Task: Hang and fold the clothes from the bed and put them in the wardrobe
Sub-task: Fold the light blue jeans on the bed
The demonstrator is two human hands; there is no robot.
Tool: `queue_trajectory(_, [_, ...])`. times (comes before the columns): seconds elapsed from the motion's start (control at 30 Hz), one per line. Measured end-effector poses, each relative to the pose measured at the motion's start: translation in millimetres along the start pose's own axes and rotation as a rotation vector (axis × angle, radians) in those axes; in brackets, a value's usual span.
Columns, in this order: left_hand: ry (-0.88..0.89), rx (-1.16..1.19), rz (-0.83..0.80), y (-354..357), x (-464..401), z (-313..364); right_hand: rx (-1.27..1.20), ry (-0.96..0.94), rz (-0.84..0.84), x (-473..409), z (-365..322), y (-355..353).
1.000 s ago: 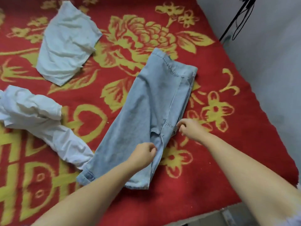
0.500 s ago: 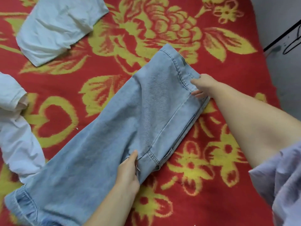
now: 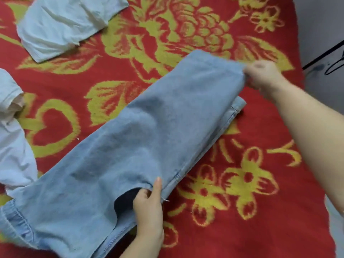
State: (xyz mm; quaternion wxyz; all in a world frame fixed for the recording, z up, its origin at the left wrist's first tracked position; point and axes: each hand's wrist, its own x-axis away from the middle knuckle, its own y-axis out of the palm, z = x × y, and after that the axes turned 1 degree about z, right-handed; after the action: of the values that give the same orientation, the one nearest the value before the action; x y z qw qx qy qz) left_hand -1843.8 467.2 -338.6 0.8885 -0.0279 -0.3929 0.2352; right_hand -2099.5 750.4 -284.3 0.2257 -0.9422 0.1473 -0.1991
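Note:
Light blue jeans (image 3: 141, 146) lie diagonally across the red bed cover, folded lengthwise, waistband at the far right and hem at the near left. My left hand (image 3: 149, 205) pinches the upper layer at the crotch seam and lifts it a little, showing a dark gap beneath. My right hand (image 3: 262, 75) grips the far corner of the waistband and holds it raised off the lower layer.
A pale folded garment (image 3: 63, 25) lies at the far left. A crumpled white shirt (image 3: 13, 138) sits at the left edge, touching the jeans' leg. The red and yellow floral bed cover (image 3: 232, 183) ends at the right, beside a grey wall with a black cable (image 3: 323, 56).
My right hand moved from the crotch up to the waistband corner and lifted it. My left hand changed from pressing flat to pinching the upper layer. The view drew closer.

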Motion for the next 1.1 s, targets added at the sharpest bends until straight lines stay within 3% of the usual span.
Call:
queue_trajectory(0.07, [-0.035, -0.153, 0.005, 5.0, -3.2, -17.5, 0.142, 0.128, 0.016, 0.1, 56.6, -9.0])
queue_trajectory(0.17, [-0.036, -0.332, -0.005, 8.1, -17.8, -36.4, 0.094, 0.263, 0.068, -1.2, 110.0, -2.8])
queue_trajectory(0.3, [0.018, -0.415, -0.025, 5.8, -25.2, -52.4, 0.185, 0.254, 0.146, -3.6, 120.7, 5.9])
queue_trajectory(0.4, [-0.028, -0.417, -0.084, 2.7, -22.0, -55.3, 0.527, 0.111, 0.301, 16.4, 108.2, 10.5])
queue_trajectory(0.5, [-0.029, -0.425, -0.199, -12.9, -16.7, -49.5, 0.717, -0.35, 0.252, 72.8, 92.7, 48.9])
queue_trajectory(0.57, [0.114, -0.475, -0.277, -39.0, -19.6, -38.4, 0.759, -0.67, -0.005, 125.0, 91.4, 90.1])
queue_trajectory(0.63, [0.411, -0.563, -0.339, -74.0, -33.2, -17.5, 0.872, -0.824, -0.301, 173.9, 100.7, 124.9])
queue_trajectory(0.7, [0.78, -0.716, -0.332, -113.2, -59.9, 6.4, 1.09, -0.716, -0.539, 200.9, 118.7, 141.8])
queue_trajectory(0.73, [0.914, -0.8, -0.312, -132.9, -75.9, 17.6, 1.173, -0.612, -0.579, 206.2, 126.8, 145.4])
queue_trajectory(0.83, [1.065, -1.102, -0.251, -192.8, -126.9, 31.7, 1.221, -0.316, -0.525, 217.1, 125.0, 156.9])
queue_trajectory(0.9, [0.966, -1.409, -0.177, -234.5, -150.6, 27.1, 1.102, -0.192, -0.403, 242.2, 107.9, 173.4])
queue_trajectory(0.97, [0.72, -1.509, -0.141, -269.1, -163.7, 21.9, 0.951, -0.289, -0.293, 287.6, 88.3, 202.6])
queue_trajectory(1.03, [0.573, -1.383, -0.219, -290.8, -179.9, 21.8, 0.894, -0.496, -0.287, 342.1, 77.1, 244.1])
queue_trajectory(1.1, [0.485, -1.205, -0.346, -299.7, -196.6, 34.5, 1.022, -0.459, -0.393, 381.9, 79.7, 282.4])
